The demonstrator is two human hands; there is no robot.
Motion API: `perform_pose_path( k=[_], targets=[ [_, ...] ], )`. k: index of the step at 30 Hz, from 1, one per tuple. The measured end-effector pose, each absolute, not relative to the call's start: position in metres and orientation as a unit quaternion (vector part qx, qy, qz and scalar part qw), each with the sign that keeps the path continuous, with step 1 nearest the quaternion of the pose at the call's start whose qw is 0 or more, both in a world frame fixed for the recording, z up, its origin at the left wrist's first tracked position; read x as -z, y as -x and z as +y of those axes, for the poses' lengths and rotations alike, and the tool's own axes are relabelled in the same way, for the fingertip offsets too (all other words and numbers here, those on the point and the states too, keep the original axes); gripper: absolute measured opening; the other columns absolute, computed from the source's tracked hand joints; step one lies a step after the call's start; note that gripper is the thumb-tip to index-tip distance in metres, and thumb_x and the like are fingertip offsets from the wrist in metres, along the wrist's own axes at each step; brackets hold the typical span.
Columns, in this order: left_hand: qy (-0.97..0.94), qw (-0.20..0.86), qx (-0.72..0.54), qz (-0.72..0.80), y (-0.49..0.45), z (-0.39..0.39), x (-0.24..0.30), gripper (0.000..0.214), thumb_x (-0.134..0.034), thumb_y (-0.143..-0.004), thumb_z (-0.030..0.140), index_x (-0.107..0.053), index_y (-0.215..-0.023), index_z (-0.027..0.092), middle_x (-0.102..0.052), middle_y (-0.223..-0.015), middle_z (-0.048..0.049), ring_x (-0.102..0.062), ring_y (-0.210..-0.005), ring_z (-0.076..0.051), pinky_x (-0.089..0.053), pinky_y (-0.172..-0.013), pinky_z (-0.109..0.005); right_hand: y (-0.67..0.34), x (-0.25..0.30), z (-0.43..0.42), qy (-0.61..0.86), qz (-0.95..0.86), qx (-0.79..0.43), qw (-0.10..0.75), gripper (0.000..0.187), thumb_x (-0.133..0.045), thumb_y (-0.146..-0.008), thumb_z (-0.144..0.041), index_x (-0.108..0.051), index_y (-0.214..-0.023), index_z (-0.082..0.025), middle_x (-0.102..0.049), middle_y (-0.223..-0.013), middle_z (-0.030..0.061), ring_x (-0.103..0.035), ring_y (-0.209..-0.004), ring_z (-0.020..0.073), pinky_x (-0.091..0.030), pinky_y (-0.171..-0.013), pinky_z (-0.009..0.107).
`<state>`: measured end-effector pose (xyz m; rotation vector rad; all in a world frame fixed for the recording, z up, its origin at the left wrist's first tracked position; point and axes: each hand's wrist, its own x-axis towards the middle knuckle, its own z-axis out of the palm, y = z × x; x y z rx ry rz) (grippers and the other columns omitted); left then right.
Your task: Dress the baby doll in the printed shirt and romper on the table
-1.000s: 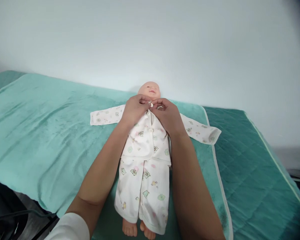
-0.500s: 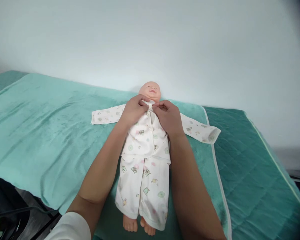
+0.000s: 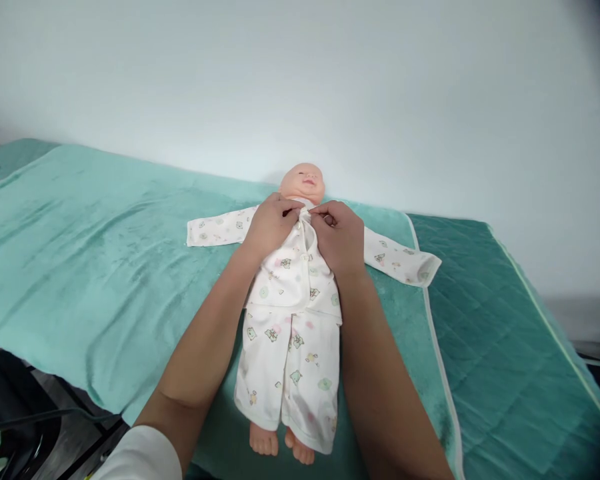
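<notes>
- White cloth printed with small animals and green and pink patches makes up the shirt [image 3: 285, 283] on the doll [image 3: 303, 181], which lies on its back in the middle of the view.
- The left hand [image 3: 274, 225] is at the collar, its thumb and forefinger pinched together on the edge of the shirt.
- The right hand [image 3: 341, 235] faces it across the neckline, with thumb and forefinger also drawn together on the cloth; its other fingers curl in towards the palm.
- The fingertips of both hands nearly meet just below the doll's chin; whether a button sits between them is too small to tell.
- A pale button [image 3: 305, 257] shows lower on the shirt front, and above it the opening gapes slightly.
- Both shirt sleeves lie spread out to the sides, their cuffs flat.
- Matching trousers [image 3: 291, 373] cover the doll's legs, the shirt hem overlapping their waist; bare feet [image 3: 263, 440] stick out below.
- Light green plush forms the blanket [image 3: 80, 233] beneath the doll, its pale-edged border crossing a darker quilted mat [image 3: 505, 320] on the right.
- A plain pale wall [image 3: 300, 80] rises behind the doll's head.
- A white cuff [image 3: 143, 453] wraps the person's left arm near the elbow.
</notes>
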<state>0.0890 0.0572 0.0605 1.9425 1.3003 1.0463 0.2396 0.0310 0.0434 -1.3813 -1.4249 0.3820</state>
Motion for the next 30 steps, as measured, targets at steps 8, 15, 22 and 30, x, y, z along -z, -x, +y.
perform_pose_path(
  k=[8,15,22,30],
  targets=[
    [-0.734,0.278,-0.389,0.482,-0.089,0.056,-0.058,0.030,-0.053,-0.096,0.017,-0.079,-0.111,0.022,-0.070,-0.112,-0.0055,-0.066,-0.111,-0.019,-0.050,-0.107,-0.034,-0.243,-0.038,0.030,0.546,-0.624,-0.159,0.536,0.023,-0.056,-0.083,-0.017,-0.078,-0.086,-0.025,-0.069,-0.091,0.0035,-0.062,-0.081,0.0188,-0.050,-0.081,0.037],
    [-0.748,0.226,-0.421,0.461,-0.087,0.050,-0.048,0.035,-0.051,-0.094,0.013,-0.079,-0.110,0.025,-0.065,-0.104,-0.0058,-0.065,-0.104,-0.020,-0.052,-0.101,-0.037,-0.244,-0.033,0.019,0.537,-0.638,-0.178,0.522,0.028,-0.055,-0.089,-0.021,-0.081,-0.097,-0.028,-0.064,-0.099,0.0051,-0.064,-0.097,0.0217,-0.052,-0.093,0.042],
    [-0.756,0.195,-0.440,0.443,-0.084,0.043,-0.042,0.033,-0.049,-0.093,0.011,-0.078,-0.101,0.023,-0.064,-0.104,-0.0069,-0.063,-0.107,-0.022,-0.050,-0.102,-0.040,-0.239,-0.026,0.000,0.532,-0.608,-0.191,0.557,0.026,-0.056,-0.092,-0.029,-0.077,-0.108,-0.026,-0.063,-0.109,0.0069,-0.063,-0.105,0.0220,-0.051,-0.095,0.042],
    [-0.757,0.172,-0.463,0.428,-0.082,0.019,-0.043,0.022,-0.053,-0.095,0.018,-0.073,-0.104,0.022,-0.067,-0.112,-0.0067,-0.061,-0.112,-0.022,-0.048,-0.104,-0.038,-0.220,-0.040,-0.028,0.571,-0.581,-0.104,0.571,0.014,-0.059,-0.092,-0.033,-0.068,-0.092,-0.022,-0.063,-0.096,0.0054,-0.059,-0.084,0.0181,-0.051,-0.077,0.034]
  ],
)
